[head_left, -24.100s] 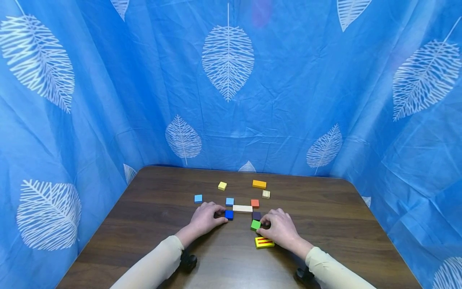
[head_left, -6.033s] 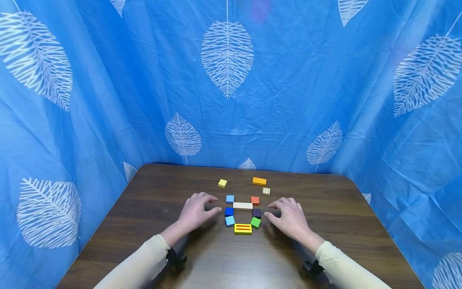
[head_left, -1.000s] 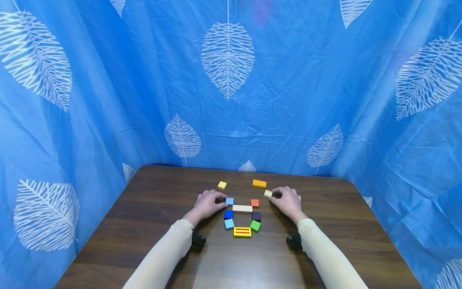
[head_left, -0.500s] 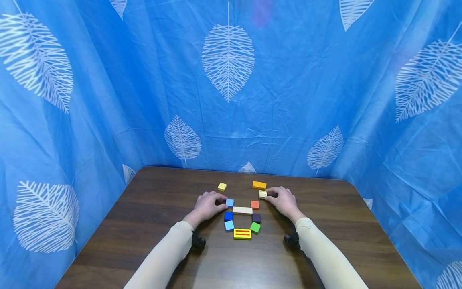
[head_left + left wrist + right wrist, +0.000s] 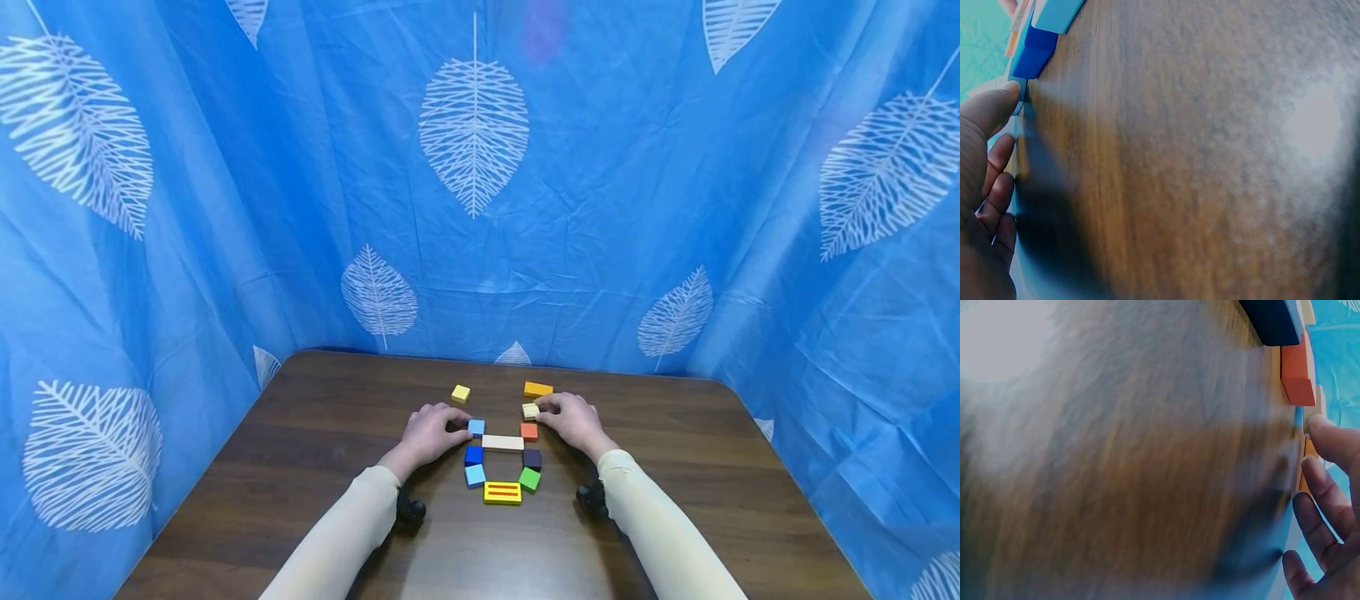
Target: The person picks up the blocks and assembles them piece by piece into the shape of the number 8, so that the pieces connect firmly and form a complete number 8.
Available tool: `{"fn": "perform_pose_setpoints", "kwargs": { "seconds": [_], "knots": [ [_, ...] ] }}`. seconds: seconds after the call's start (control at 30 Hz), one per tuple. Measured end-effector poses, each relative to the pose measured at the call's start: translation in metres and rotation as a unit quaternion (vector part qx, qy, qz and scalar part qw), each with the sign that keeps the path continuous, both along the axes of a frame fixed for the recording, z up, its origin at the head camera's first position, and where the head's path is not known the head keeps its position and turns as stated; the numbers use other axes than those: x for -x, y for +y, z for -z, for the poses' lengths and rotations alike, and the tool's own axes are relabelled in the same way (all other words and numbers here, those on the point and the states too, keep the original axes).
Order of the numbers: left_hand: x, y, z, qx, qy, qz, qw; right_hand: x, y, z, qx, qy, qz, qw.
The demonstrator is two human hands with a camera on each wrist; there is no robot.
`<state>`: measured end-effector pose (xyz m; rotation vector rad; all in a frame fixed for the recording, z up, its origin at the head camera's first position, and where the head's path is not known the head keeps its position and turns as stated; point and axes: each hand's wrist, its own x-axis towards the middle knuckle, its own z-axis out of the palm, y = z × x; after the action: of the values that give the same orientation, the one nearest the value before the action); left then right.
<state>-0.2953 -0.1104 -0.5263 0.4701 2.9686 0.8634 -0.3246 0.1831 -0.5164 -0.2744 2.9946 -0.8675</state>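
My left hand (image 5: 431,433) pinches a light blue block (image 5: 476,427) between thumb and forefinger. In the left wrist view its thumb (image 5: 997,106) lies against that block, and the other fingers are loosely bent. My right hand (image 5: 573,420) pinches a pale striped wooden block (image 5: 530,412) just behind an orange-red block (image 5: 528,432). The right wrist view has the thumb (image 5: 1335,440) on the wooden block. Between the two sides lies a long cream block (image 5: 502,443). In front of it sit a dark blue block (image 5: 473,456) and a dark purple block (image 5: 532,459).
Nearer me, a second light blue block (image 5: 475,476), a green block (image 5: 529,480) and a yellow block with red stripes (image 5: 502,493) close the ring. Farther back lie a pale yellow block (image 5: 461,393) and an orange block (image 5: 537,389). A blue curtain (image 5: 480,275) hangs behind the table (image 5: 337,392).
Over the last second my right hand slid the striped wooden block leftward, behind the orange-red one. My left hand stayed at its block. Earlier, a light blue and the red-striped yellow block joined the ring.
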Motion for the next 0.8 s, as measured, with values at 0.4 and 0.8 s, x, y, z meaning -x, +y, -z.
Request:
{"fn": "perform_pose_setpoints", "kwargs": {
  "seconds": [0.4, 0.8],
  "knots": [
    [-0.0027, -0.0007, -0.0017, -0.008, 0.0, -0.001, 1.0, 0.0011, -0.0046, -0.001, 0.004, -0.013, -0.003, 0.9999],
    [-0.005, -0.0009, 0.0006, -0.014, 0.002, -0.003, 0.9999, -0.0015, -0.006, 0.0038, 0.009, -0.001, -0.005, 1.0]
  ]
}}
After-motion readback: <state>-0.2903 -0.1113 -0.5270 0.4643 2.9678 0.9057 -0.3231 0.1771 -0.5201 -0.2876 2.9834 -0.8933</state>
